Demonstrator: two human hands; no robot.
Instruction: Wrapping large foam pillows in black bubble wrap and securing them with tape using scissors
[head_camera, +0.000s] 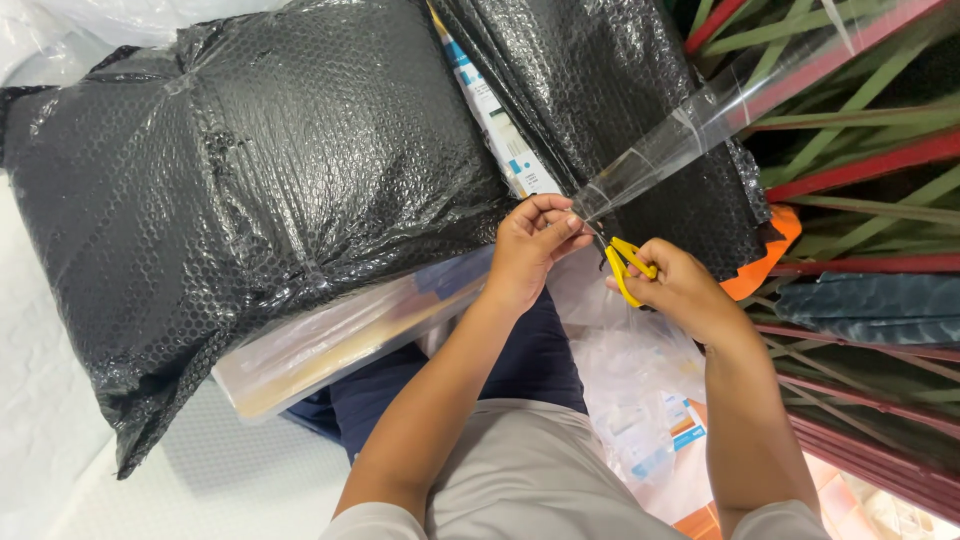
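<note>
Centrally, approx. mid-frame, a strip of clear tape (700, 125) runs taut from the left hand (528, 250) up and to the right, long axis diagonal, widening toward the upper right corner. Lower end of tape is pinched between left thumb and fingers (556, 212), closed on it. Yellow-handled scissors (626, 265) sit just below and right of that pinch point, blades pointing up-left toward the tape end; blade tips mostly hidden, so open/closed status of blades can't be confirmed. Right hand (685, 290) is clamped on the scissor handles, fingers through the loops, knuckles up. Hands are close together, nearly touching, but each grips its own item. Both forearms extend up from the bottom edge, converging; wrists roughly straight.

Adjacent: black bubble-wrapped parcel (250, 200) to the left, second black bubble-wrapped parcel (620, 80) behind the tape. Flat clear-wrapped package (340, 345) lies under the first parcel. Red and green slats (870, 160) at right.
</note>
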